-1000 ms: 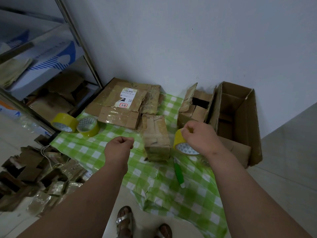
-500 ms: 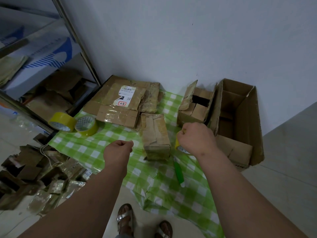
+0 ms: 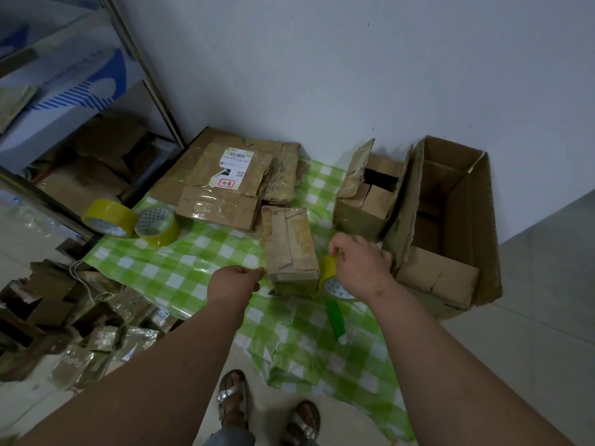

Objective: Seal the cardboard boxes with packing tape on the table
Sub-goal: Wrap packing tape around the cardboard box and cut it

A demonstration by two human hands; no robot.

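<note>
Yellow tape roll (image 3: 329, 274) is sitting in right hand (image 3: 362, 268), fingers curled round it, beside small box (image 3: 291, 249); left hand (image 3: 233, 284) is hovering w/ fingers curled, pinching something unclear.

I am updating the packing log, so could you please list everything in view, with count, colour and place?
small box: 1, brown, mid cloth, between the hands
tape roll in hand: 1, yellow, right of small box
spare tape rolls: 2, yellow, cloth's left edge
flattened boxes: a stack, brown, labelled, by the wall
open box: 1, brown, flaps up, right of stack
large box: 1, brown, tipped open, far right
green tool: 1, below held roll
checked cloth: 1, green and white
scrap pile: brown, floor left
shelf rack: 1, left
left hand: fingers curled; hold unclear
right hand: grips tape roll
</note>
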